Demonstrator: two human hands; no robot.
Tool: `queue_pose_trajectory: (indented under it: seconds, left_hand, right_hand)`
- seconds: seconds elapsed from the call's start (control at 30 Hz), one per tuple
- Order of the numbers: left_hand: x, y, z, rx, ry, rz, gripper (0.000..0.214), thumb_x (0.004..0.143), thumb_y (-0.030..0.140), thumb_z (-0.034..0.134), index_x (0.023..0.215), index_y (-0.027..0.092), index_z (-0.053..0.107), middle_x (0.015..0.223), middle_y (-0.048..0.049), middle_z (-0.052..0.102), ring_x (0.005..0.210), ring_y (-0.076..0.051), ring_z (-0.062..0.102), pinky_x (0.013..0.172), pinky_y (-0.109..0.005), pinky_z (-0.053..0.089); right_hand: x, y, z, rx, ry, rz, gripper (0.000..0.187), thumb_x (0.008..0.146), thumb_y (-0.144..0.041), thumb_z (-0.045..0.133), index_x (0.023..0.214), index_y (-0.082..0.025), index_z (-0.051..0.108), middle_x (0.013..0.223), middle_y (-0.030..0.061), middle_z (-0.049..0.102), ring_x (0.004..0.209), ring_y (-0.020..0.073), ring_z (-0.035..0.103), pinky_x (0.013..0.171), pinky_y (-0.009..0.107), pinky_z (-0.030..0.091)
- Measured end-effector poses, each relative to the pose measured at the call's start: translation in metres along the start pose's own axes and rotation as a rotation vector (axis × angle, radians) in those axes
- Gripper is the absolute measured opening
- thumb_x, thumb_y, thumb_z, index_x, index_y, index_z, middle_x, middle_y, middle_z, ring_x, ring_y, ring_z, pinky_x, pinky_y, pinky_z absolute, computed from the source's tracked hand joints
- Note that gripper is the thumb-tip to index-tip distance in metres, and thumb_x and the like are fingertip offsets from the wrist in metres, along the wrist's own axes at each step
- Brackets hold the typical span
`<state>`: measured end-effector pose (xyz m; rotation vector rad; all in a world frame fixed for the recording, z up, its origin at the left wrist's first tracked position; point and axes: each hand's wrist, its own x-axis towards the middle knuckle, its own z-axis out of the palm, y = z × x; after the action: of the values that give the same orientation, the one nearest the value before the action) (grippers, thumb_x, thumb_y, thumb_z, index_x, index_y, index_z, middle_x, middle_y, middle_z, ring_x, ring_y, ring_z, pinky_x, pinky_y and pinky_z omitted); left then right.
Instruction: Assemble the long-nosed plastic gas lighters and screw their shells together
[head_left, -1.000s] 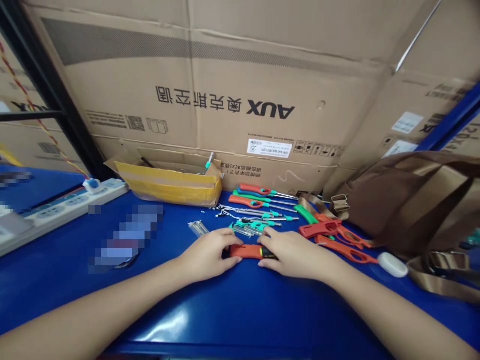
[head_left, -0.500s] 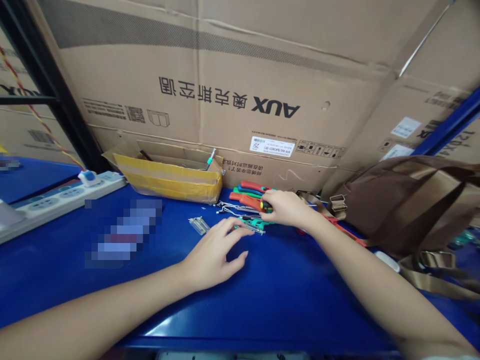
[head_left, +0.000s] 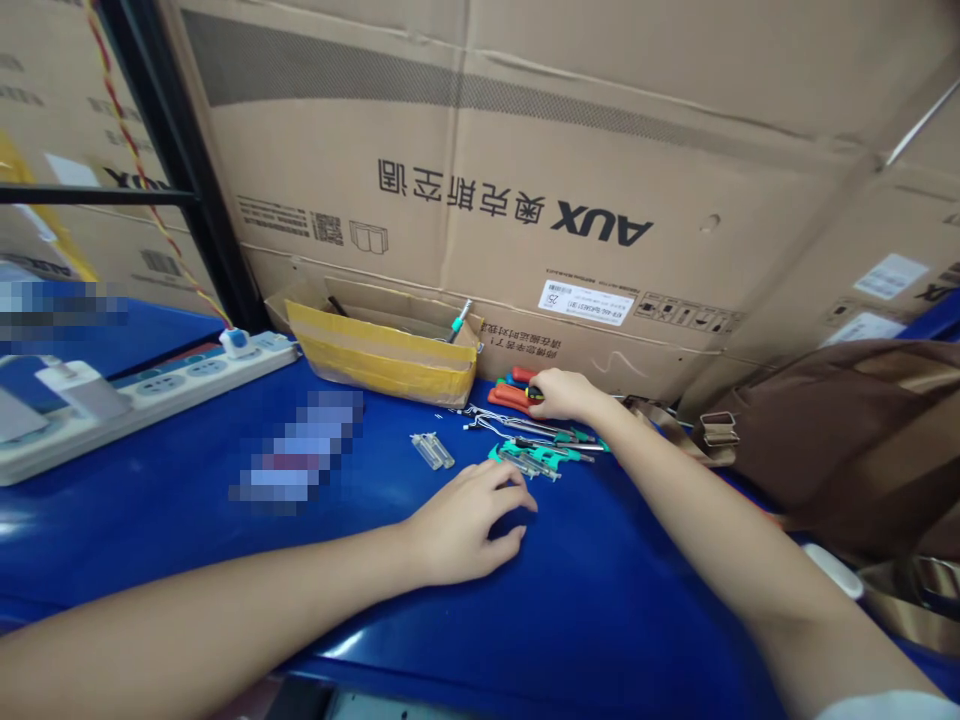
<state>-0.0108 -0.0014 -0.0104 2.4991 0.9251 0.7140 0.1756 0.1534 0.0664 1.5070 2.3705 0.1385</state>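
My right hand (head_left: 566, 393) is closed around a screwdriver (head_left: 534, 394) with a yellow and black handle, at the tool pile by the cardboard. Right beside it lie tools with orange handles (head_left: 510, 398), and red, blue and green handles show behind, partly covered by the hand. My left hand (head_left: 472, 522) rests on the blue table with fingers apart and curved, holding nothing. Just beyond its fingertips is a heap of teal and clear plastic parts (head_left: 544, 457) with metal shafts. Thin white-ended wires (head_left: 487, 418) lie between the heap and the tools. Two small clear plastic pieces (head_left: 433, 451) sit to the left.
A yellow-taped open box (head_left: 382, 360) stands at the back, with a teal-and-metal tool sticking out. On the left are a power strip (head_left: 180, 385) with plugs and a blurred-out item (head_left: 300, 450). A brown bag (head_left: 817, 440) fills the right. A large carton (head_left: 510, 130) forms the back.
The camera view has shifted, so things sit further right. My left hand has drawn back slightly from the teal parts, uncovering more of them. My right hand has moved a little toward the tool pile.
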Motion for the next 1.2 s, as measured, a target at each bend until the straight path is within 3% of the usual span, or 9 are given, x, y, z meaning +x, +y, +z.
queue_pose_trajectory:
  seconds: [0.5,0.6,0.73,0.93,1.07,1.2]
  left_hand:
    - [0.001,-0.004,0.005,-0.014,-0.063,0.000,0.021,0.092,0.022,0.061,0.111,0.022,0.071,0.112,-0.0048,0.066,0.108,-0.023,0.063,0.096,-0.040,0.047]
    - [0.001,-0.006,0.005,-0.020,-0.065,0.003,0.021,0.093,0.023,0.061,0.111,0.022,0.071,0.112,-0.0047,0.066,0.108,-0.023,0.063,0.097,-0.039,0.046]
    - [0.001,-0.006,0.005,-0.006,-0.075,0.004,0.021,0.094,0.024,0.058,0.111,0.022,0.071,0.110,-0.0048,0.066,0.106,-0.023,0.063,0.096,-0.041,0.046]
    - [0.001,-0.007,0.007,-0.075,-0.081,0.006,0.019,0.094,0.020,0.058,0.108,0.019,0.071,0.104,-0.0048,0.068,0.103,-0.021,0.065,0.096,-0.038,0.047]
    - [0.001,-0.007,0.007,-0.087,-0.089,0.032,0.019,0.094,0.020,0.057,0.105,0.018,0.073,0.101,-0.0049,0.068,0.100,-0.020,0.065,0.095,-0.036,0.048]
    - [0.001,-0.007,0.006,-0.068,-0.094,0.056,0.019,0.094,0.019,0.057,0.105,0.018,0.073,0.101,-0.0049,0.068,0.099,-0.021,0.065,0.094,-0.037,0.049]
  right_hand:
    - [0.000,0.006,0.030,0.102,0.337,-0.052,0.029,0.099,-0.034,0.062,0.124,-0.020,0.064,0.127,0.0092,0.064,0.109,0.0236,0.065,0.092,0.043,0.057]
    - [-0.006,-0.006,0.031,0.151,0.422,-0.070,0.020,0.099,-0.027,0.057,0.116,-0.022,0.066,0.123,0.0084,0.067,0.112,0.0258,0.065,0.089,0.037,0.054]
    - [-0.022,-0.042,0.030,0.224,0.517,-0.205,0.040,0.102,-0.037,0.050,0.138,-0.019,0.049,0.135,0.0126,0.058,0.107,0.0252,0.065,0.083,0.035,0.052]
    - [-0.033,-0.081,0.026,0.259,0.474,-0.531,0.024,0.104,-0.031,0.048,0.120,-0.018,0.060,0.119,0.0082,0.061,0.089,0.0184,0.063,0.074,0.030,0.050]
    - [-0.025,-0.083,0.030,0.258,0.462,-0.580,0.026,0.103,-0.027,0.051,0.123,-0.016,0.063,0.122,0.0114,0.059,0.090,0.0188,0.062,0.077,0.031,0.051]
    - [-0.014,-0.083,0.039,0.248,0.435,-0.595,0.036,0.098,-0.009,0.052,0.132,-0.012,0.060,0.124,0.0155,0.059,0.101,0.0220,0.062,0.081,0.032,0.052]
